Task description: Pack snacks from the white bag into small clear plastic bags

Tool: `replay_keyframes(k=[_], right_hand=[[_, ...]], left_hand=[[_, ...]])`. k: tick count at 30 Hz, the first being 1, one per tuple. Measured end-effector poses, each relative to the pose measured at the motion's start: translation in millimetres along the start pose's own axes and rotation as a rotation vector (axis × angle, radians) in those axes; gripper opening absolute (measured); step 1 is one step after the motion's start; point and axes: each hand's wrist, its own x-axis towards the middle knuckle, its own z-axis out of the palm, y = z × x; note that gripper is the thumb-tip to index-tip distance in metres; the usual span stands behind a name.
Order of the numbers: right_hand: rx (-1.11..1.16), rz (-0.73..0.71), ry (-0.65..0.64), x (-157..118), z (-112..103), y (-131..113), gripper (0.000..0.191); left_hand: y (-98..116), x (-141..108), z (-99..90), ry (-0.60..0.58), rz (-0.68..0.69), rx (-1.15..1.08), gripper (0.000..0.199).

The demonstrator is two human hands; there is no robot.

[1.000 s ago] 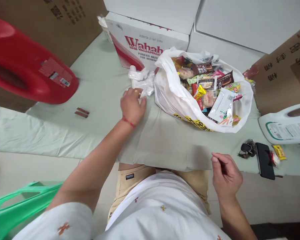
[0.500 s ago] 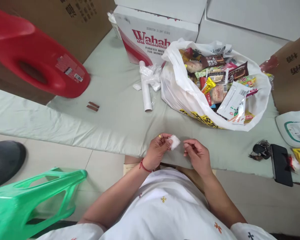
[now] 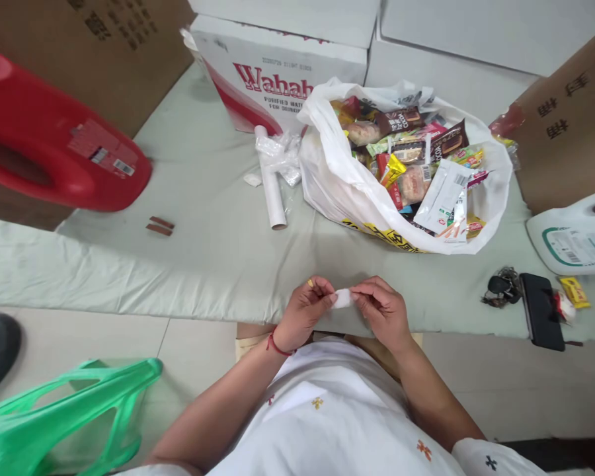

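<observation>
Left hand (image 3: 301, 316) and right hand (image 3: 384, 316) both pinch a little white packet (image 3: 344, 299) near the edge of the table (image 3: 228, 264), decent room ahead before the bag (image 3: 327, 180). Unlike a moment ago, the right's on it too.

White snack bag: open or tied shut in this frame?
Open. The white bag's mouth gapes wide, leaving the wrapped snacks inside visible.
</observation>
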Motion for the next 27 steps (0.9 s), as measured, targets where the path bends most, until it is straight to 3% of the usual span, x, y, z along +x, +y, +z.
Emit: replay_keyframes(k=[4,9,17,22,27], right_hand=[[-0.081,-0.038,0.016,-5,-6,-1,0.017],[-0.089,-0.088,-0.061,-10,-2,-6,0.017],[-0.221,-0.293,0.028,-18,-1,-9,0.015],[-0.117,-0.263,-0.045,-25,-12,-7,0.016],[0.133,-0.1,-0.084,-35,-20,-3,0.016]], left_hand=[[6,1,-2.3,0.015,-0.044,-0.056,0.04],[4,-4,3.3,-0.031,-0.057,0.021,0.039],[9,-13,6.1,-0.021,-0.164,-0.131,0.044],[11,-14,1.7,0.018,-0.246,-0.34,0.043],[11,-14,5.1,0.046,-0.253,-0.371,0.042]])
